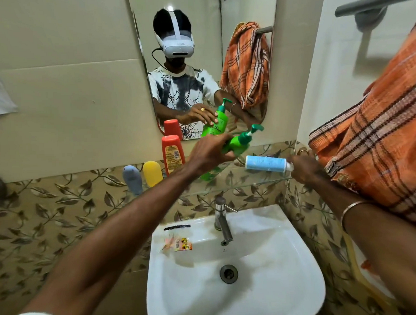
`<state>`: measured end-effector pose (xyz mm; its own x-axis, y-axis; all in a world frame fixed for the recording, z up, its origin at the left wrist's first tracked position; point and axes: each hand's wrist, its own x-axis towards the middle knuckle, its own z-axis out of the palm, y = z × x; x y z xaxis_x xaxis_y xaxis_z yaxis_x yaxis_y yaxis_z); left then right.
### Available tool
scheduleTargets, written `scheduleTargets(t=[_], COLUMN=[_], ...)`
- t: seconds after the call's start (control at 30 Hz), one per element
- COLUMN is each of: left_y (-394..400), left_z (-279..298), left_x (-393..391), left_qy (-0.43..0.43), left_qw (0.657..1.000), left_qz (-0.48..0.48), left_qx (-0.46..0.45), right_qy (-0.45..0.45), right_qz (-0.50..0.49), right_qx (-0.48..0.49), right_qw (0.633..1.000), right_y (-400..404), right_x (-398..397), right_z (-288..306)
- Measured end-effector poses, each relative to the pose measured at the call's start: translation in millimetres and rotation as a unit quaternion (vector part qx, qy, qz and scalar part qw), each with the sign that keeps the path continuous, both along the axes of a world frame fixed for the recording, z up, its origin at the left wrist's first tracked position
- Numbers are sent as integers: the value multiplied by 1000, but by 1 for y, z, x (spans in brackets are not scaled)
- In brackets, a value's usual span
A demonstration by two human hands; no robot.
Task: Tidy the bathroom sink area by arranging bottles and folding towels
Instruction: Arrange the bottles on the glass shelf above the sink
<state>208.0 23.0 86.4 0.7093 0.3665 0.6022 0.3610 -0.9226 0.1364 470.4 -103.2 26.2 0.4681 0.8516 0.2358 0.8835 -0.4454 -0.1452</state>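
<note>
My left hand (208,152) grips a green pump bottle (240,142), tilted with its pump pointing right, above the glass shelf (227,188). Lying sideways at the shelf's right end is a light blue tube (266,163), and my right hand (304,165) holds its white cap end. A red bottle (172,152), a yellow bottle (152,173) and a grey-blue bottle (132,180) stand at the shelf's left. An orange checked towel (378,142) hangs bunched from the rail (373,0) on the right wall.
The white sink (234,269) with its steel tap (222,219) lies below the shelf; a small wrapper (178,243) and a black comb (176,227) rest on its rim. The mirror (203,63) above reflects the person, bottles and towel.
</note>
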Motion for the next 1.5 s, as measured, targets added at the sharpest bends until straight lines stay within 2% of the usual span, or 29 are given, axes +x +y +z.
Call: scheduleTargets(t=[0.1,0.3,0.4,0.47,0.6,0.73,0.9,1.07,1.2,1.33,1.5], left_y=[8,24,31,35,45,51,54,61,66,66,66], left_z=[19,51,62,66,74,77,80,79,79,81,82], left_x=[-9,-24,-33,-39,-47,-54,-62,-69,-72,-72,-72], left_qy=[5,44,57,65,85,86,74,56,50,55,64], left_qw=[997,988,980,975,971,963,949,930,923,919,920], left_qz=[-9,6,13,15,28,36,34,24,25,18,11], left_qx=[-74,-147,-190,-213,-224,-254,-306,-362,-381,-389,-387], right_qy=[5,0,69,121,243,273,258,292,316,299,332], right_qz=[4,19,30,67,130,137,141,185,213,235,241], right_qx=[2,-9,6,55,166,227,237,202,189,175,171], right_qw=[1000,1000,997,989,947,925,926,916,905,908,896], right_y=[-1,3,7,8,10,29,51,68,78,85,92], right_x=[0,8,12,11,3,-5,-30,-58,-76,-90,-96], right_z=[0,2,10,18,43,59,70,77,79,79,76])
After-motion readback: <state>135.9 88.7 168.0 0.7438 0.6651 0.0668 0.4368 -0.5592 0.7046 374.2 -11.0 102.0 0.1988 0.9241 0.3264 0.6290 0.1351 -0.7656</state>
